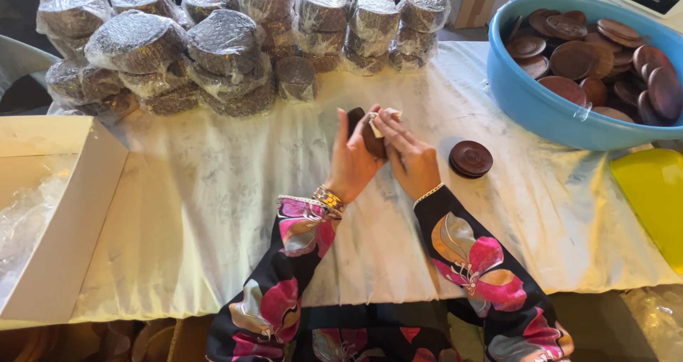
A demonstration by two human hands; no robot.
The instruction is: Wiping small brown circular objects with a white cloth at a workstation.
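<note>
Both our hands, left hand (352,164) and right hand (411,161), clamp one dark round wooden disc (371,140) with a small white cloth (384,116); loosening that grip could drop it onto the desk (213,212) below.

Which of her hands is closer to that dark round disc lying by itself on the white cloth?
Right. The right hand is just beside the lone disc, a short gap to its left. The left hand is farther off, beyond the right hand; both grip another dark disc.
</note>
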